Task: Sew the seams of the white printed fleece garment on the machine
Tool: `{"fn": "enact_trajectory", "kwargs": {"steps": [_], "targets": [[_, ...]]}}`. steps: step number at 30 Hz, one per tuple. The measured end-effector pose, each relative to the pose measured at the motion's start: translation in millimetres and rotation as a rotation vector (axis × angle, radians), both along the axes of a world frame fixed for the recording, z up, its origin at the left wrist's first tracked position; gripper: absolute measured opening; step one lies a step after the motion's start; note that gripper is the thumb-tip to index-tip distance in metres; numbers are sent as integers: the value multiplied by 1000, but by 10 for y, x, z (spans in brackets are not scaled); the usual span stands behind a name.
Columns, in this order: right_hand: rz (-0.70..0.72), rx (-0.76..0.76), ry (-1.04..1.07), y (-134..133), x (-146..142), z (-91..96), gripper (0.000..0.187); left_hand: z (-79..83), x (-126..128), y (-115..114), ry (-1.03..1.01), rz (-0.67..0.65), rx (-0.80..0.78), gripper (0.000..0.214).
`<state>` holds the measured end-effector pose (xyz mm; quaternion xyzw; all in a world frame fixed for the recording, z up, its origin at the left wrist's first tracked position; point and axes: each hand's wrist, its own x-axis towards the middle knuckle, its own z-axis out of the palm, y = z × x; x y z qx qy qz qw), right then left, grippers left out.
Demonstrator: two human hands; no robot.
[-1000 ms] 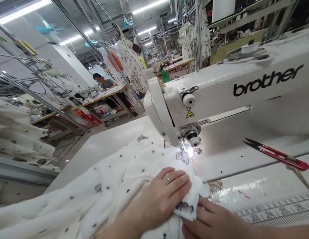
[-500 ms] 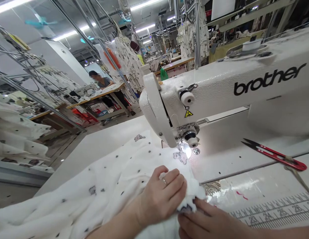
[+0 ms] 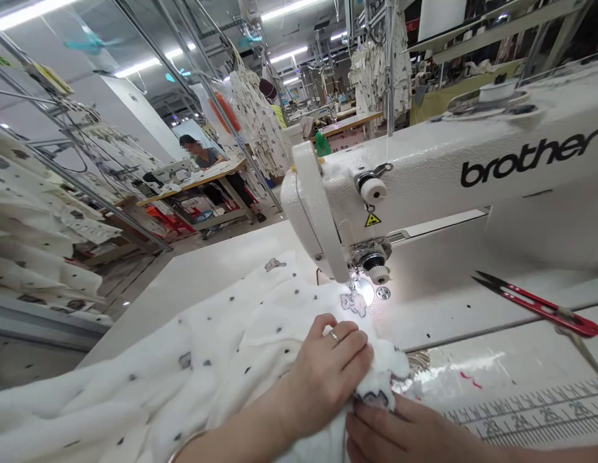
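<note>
A white fabric (image 3: 222, 360) printed with grey dots and small animal motifs lies bunched across the table towards the sewing machine. My left hand (image 3: 328, 379), with a ring on one finger, rests on top of the fabric and gathers a fold under its fingers. My right hand (image 3: 400, 434) pinches the raised, folded fabric edge from below, next to my left hand. The fabric's far part runs under the presser foot (image 3: 361, 273) of the white Brother sewing machine (image 3: 472, 161). The needle is lit but hard to make out.
Red thread snips (image 3: 540, 305) lie on the white table (image 3: 207, 276) to the right, above a measuring scale (image 3: 535, 411). Garments hang on metal racks (image 3: 260, 122), and a stack of printed cloth (image 3: 33, 238) sits left. A co-worker (image 3: 200, 154) sits at a distant table.
Both hands have shifted slightly, and the fabric fold between them has bulged up and to the right. The view has moved a little with my head.
</note>
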<state>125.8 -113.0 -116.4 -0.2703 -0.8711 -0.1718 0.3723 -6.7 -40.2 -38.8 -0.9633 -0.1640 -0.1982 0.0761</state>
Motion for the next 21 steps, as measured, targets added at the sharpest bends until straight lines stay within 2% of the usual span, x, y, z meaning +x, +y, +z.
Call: {"fn": "enact_trajectory", "kwargs": {"steps": [3, 6, 8, 11, 13, 15, 18, 21], "targets": [[58, -18, 85, 9, 62, 98, 35, 28, 10, -36, 59, 7, -72, 23], [78, -146, 146, 94, 256, 343, 44, 44, -24, -129, 56, 54, -134, 26], [55, -226, 127, 198, 402, 556, 41, 12, -71, -199, 40, 66, -157, 35], [127, -307, 17, 351, 523, 782, 29, -124, -135, -257, -37, 79, -132, 36], [157, -341, 3, 409, 526, 794, 29, -237, -152, -254, -152, 97, -52, 30], [132, -348, 56, 437, 494, 713, 30, -316, -149, -230, -232, 113, 24, 31], [158, -270, 95, 475, 451, 570, 30, -340, -129, -181, -178, 146, 41, 32], [157, -229, 71, 541, 454, 567, 32, -348, -115, -116, -181, 167, 58, 33]]}}
